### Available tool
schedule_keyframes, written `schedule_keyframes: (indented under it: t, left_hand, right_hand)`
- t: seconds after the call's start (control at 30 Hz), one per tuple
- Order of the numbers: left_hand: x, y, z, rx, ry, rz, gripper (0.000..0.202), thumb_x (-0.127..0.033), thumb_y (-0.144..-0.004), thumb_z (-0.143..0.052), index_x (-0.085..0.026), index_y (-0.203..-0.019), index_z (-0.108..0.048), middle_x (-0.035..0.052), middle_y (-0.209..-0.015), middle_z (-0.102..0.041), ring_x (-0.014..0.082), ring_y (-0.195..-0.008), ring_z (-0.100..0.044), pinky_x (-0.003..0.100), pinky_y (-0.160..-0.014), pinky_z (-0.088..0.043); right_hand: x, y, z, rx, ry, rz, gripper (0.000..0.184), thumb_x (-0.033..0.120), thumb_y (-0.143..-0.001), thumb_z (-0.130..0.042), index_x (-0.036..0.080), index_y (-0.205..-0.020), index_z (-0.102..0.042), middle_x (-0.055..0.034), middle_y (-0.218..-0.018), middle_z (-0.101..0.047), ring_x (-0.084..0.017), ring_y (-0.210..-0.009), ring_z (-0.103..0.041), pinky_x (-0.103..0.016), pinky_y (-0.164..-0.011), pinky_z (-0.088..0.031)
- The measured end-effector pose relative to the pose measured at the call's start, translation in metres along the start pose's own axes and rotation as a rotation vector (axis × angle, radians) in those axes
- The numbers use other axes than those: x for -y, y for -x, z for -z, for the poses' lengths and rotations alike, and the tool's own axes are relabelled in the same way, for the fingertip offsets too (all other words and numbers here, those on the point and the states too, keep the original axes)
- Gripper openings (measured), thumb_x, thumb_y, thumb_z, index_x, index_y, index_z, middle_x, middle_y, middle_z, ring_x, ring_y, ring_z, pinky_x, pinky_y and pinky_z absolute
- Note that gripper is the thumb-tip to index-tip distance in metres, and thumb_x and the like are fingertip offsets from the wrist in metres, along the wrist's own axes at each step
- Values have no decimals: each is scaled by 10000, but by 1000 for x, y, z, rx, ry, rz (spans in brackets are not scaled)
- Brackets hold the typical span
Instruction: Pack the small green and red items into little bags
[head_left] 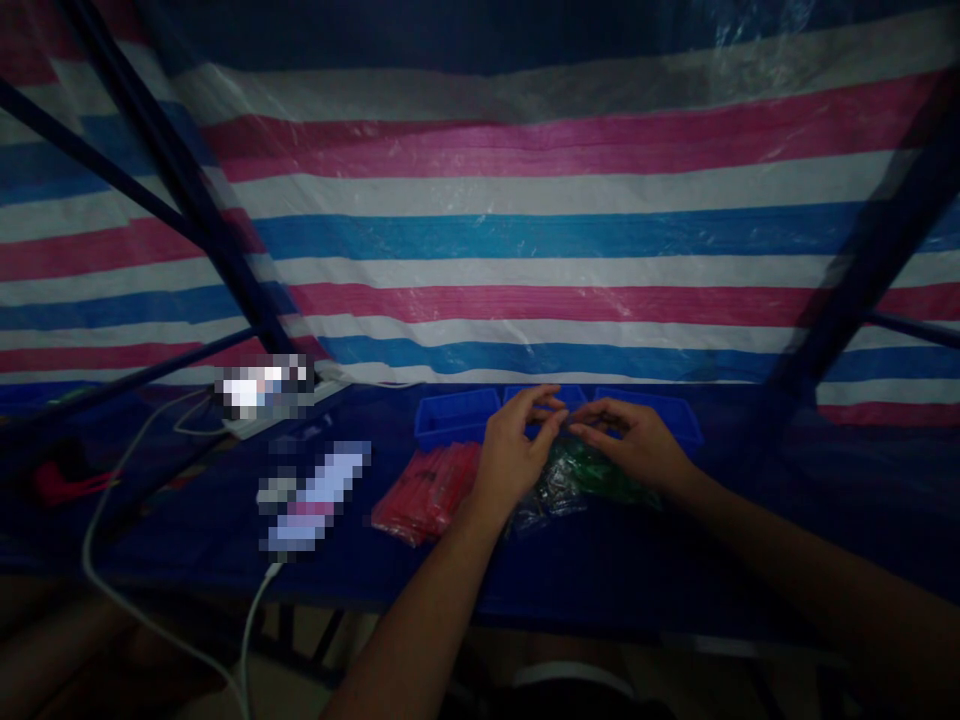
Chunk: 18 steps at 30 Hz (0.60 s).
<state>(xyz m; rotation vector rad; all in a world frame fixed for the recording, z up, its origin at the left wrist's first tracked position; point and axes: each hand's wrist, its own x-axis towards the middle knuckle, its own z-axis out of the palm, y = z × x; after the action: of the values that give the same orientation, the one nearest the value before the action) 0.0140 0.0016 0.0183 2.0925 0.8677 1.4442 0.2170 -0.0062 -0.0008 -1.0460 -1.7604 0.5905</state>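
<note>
My left hand point(521, 435) and my right hand point(637, 438) are held close together above the front of the blue trays. Thumb and fingers of each hand are drawn together in a pinch, the fingertips nearly meeting. Whatever lies between them, if anything, is too small and dark to make out. Just below my hands lie clear plastic bags point(556, 485) and green plastic bags point(611, 475). A pile of red plastic bags point(431, 490) rests left of my left wrist, partly hidden by that forearm.
Behind my hands stand a left blue tray point(450, 415), a middle one, and a right blue tray point(679, 420). To the left, a phone-like blurred object point(319, 500) has a white cable point(255, 610) attached. A white power strip point(289, 412) lies farther back. Striped sheeting point(525, 235) hangs behind the blue table point(585, 580).
</note>
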Motion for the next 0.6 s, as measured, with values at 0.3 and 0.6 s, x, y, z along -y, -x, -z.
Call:
schedule_keyframes:
  t: [0.3, 0.6]
  left_hand:
    - [4, 0, -2, 57, 64, 62, 360, -222, -934, -688, -231, -1289, -630, 71, -1074, -770, 202, -975, -760, 390, -928, -627]
    - [6, -1, -4, 50, 106, 77, 374, -196, -907, -711, -223, -1274, -640, 73, -1083, -765, 199, -983, -748, 380, -925, -616]
  right_hand:
    - [0, -1, 1, -56, -79, -54, 264, 463, -875, -740, 235, -1007, -762, -59, -1011, -791, -258, -937, -740, -405, -856, -579]
    - [1, -2, 1, -57, -130, -59, 304, 460, -864, -750, 224, -1054, -756, -69, -1031, -791, -240, -915, -746, -397, -857, -591]
